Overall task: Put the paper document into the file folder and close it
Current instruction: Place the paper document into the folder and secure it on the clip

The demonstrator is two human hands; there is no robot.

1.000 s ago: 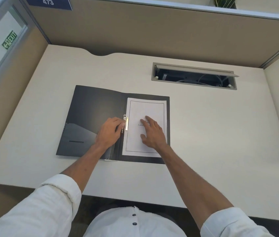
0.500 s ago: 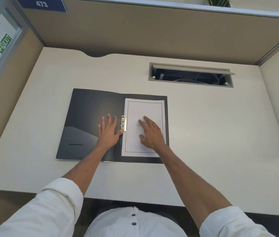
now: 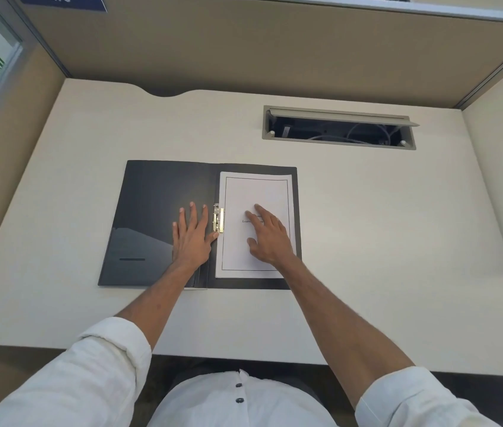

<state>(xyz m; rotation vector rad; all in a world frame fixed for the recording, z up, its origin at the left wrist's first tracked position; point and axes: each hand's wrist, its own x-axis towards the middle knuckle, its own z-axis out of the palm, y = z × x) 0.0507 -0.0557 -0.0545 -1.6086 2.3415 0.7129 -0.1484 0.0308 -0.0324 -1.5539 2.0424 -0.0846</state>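
A dark grey file folder (image 3: 151, 204) lies open and flat on the cream desk (image 3: 382, 241). The white paper document (image 3: 256, 192) rests on the folder's right half, its left edge under a brass spring clip (image 3: 218, 217) at the spine. My left hand (image 3: 193, 235) lies flat with fingers spread on the folder's left cover, thumb touching the clip's lower end. On the document, my right hand (image 3: 270, 237) presses down with fingers spread, holding nothing.
An open cable tray (image 3: 339, 127) with wires is set into the desk at the back right. Beige partition walls (image 3: 244, 47) enclose the desk at the back and both sides. The desk's front edge runs just above my white shirt.
My left hand has left the clip, which it was pinching, and now lies flat on the left cover. The right hand stays on the paper.
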